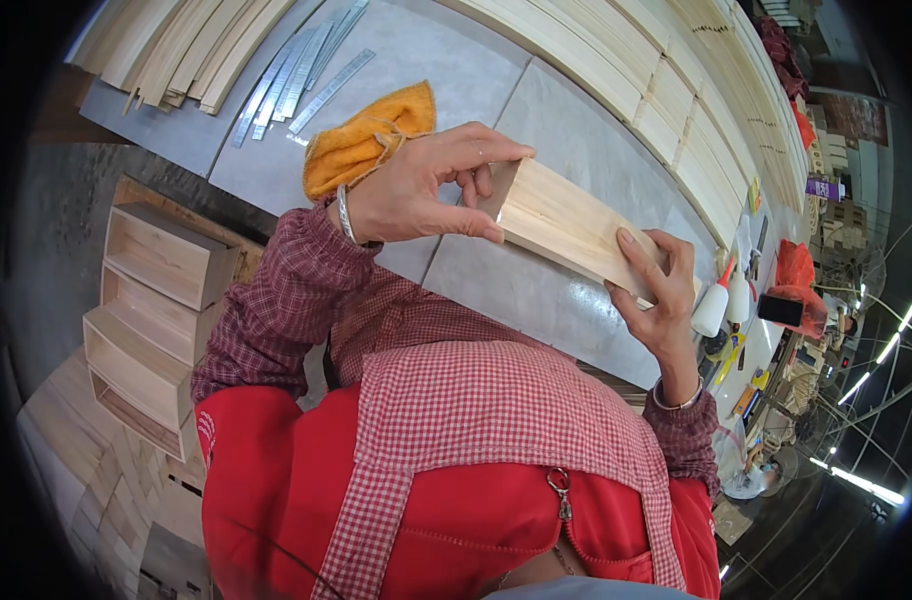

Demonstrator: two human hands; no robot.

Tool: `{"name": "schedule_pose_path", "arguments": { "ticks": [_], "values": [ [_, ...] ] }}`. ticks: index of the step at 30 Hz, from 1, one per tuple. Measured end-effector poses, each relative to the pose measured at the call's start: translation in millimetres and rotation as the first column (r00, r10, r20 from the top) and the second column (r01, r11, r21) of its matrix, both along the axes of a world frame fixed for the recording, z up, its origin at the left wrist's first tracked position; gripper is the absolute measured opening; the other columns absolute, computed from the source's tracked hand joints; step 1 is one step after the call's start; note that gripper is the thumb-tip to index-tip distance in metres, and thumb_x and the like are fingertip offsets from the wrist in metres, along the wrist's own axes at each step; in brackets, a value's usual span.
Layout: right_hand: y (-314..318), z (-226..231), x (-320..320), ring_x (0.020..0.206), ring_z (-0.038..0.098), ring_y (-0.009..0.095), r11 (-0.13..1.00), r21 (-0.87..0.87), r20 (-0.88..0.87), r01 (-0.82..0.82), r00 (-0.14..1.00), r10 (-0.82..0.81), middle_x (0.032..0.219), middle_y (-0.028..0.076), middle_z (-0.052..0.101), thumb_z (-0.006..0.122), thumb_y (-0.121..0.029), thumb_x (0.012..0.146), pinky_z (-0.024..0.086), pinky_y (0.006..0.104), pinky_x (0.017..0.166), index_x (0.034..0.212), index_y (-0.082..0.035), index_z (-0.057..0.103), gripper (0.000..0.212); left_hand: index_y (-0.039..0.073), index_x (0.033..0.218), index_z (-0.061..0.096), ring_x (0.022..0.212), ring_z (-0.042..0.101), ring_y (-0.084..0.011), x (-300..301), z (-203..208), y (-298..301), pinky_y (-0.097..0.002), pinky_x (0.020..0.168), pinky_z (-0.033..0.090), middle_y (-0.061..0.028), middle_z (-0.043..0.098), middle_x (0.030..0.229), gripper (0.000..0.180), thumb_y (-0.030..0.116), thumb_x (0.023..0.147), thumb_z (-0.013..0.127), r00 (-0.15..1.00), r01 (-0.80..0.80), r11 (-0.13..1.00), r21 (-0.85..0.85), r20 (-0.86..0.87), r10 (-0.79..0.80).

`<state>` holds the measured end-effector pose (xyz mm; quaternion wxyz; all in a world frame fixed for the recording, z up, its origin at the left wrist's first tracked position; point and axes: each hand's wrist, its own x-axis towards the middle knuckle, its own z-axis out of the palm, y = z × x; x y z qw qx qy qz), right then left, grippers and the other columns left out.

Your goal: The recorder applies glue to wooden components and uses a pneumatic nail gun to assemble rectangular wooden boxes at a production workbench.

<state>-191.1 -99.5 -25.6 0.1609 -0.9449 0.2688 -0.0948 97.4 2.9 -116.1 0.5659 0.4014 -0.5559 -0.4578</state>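
A long, pale wooden piece (574, 228), which looks like a small drawer or box, is held up above the grey tabletop. I see one long side and part of its left end; whether it is hollow is hidden. My left hand (416, 185) grips the left end, index finger at the upper corner and thumb at the lower one. At the right end my right hand (661, 285) is closed round the piece, fingers on its face and thumb along the lower edge. An orange cloth (371, 135) lies crumpled on the table just beyond my left wrist.
Thin metal strips (301, 75) and wooden slats (186, 45) lie at the far left. Stacked pale boards (616, 70) line the table's far side. White glue bottles (711, 308) and a phone (780, 310) are at right. Wooden drawers (156, 265) are stacked to the left, below table height.
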Motion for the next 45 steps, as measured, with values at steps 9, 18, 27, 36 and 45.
{"name": "schedule_pose_path", "arguments": {
  "ticks": [9, 18, 27, 36, 45],
  "values": [
    [2.2, 2.1, 0.5, 0.096, 0.046, 0.026, 0.999, 0.013, 0.026, 0.036, 0.999, -0.036, 0.111, 0.011, 0.051, 0.071, -0.01, 0.062, 0.041, 0.0344, 0.084, 0.119, -0.018, 0.066, 0.057, 0.006, 0.127, 0.056, 0.081, 0.049, -0.0099, -9.6, 5.1, 6.3, -0.0179, 0.07, 0.046, -0.005, 0.053, 0.107, 0.06, 0.009, 0.071, 0.079, 0.988, -0.112, 0.992, -0.056, 0.097, 0.117],
    [2.4, 4.9, 0.9, 0.097, 0.046, 0.025, 0.999, 0.007, 0.005, 0.036, 0.999, -0.036, 0.111, 0.011, 0.051, 0.07, -0.01, 0.063, 0.04, 0.0347, 0.086, 0.12, -0.02, 0.065, 0.058, 0.0, 0.121, 0.059, 0.07, 0.049, -0.0093, -28.3, 18.9, 12.0, -0.0166, 0.061, 0.045, -0.0062, 0.054, 0.096, 0.045, 0.011, 0.079, 0.071, 0.906, -0.385, 0.922, 0.031, 0.205, 0.371],
    [-0.2, 1.4, -2.1, 0.097, 0.045, 0.025, 1.0, -0.026, 0.014, 0.012, 1.0, -0.012, 0.111, 0.011, 0.051, 0.068, -0.01, 0.064, 0.039, 0.0344, 0.087, 0.121, -0.021, 0.064, 0.059, -0.002, 0.098, 0.067, 0.063, 0.05, -0.0086, -49.6, 35.7, 9.7, -0.0174, 0.056, 0.044, -0.0043, 0.057, 0.081, 0.022, 0.008, 0.079, 0.07, 0.81, -0.587, 0.795, 0.152, 0.115, 0.576],
    [0.1, 2.7, -1.3, 0.1, 0.047, 0.026, 0.999, -0.052, -0.021, 0.01, 1.0, -0.011, 0.114, 0.011, 0.052, 0.071, -0.011, 0.065, 0.04, 0.0352, 0.088, 0.122, -0.018, 0.064, 0.057, -0.003, 0.09, 0.068, 0.062, 0.05, -0.0087, -51.0, 38.6, 12.2, -0.0182, 0.054, 0.043, -0.0039, 0.057, 0.077, 0.015, 0.006, 0.078, 0.07, 0.79, -0.613, 0.774, 0.158, 0.125, 0.6],
    [1.3, 0.3, -2.9, 0.105, 0.048, 0.026, 0.993, -0.114, -0.06, -0.013, 0.998, 0.006, 0.119, 0.01, 0.053, 0.069, -0.012, 0.067, 0.038, 0.0366, 0.093, 0.128, -0.016, 0.056, 0.062, -0.003, 0.089, 0.07, 0.059, 0.048, -0.0087, -51.3, 42.7, 12.4, -0.0183, 0.052, 0.041, -0.0031, 0.057, 0.073, 0.015, 0.006, 0.078, 0.07, 0.772, -0.635, 0.754, 0.17, 0.176, 0.611]
  ]
}}
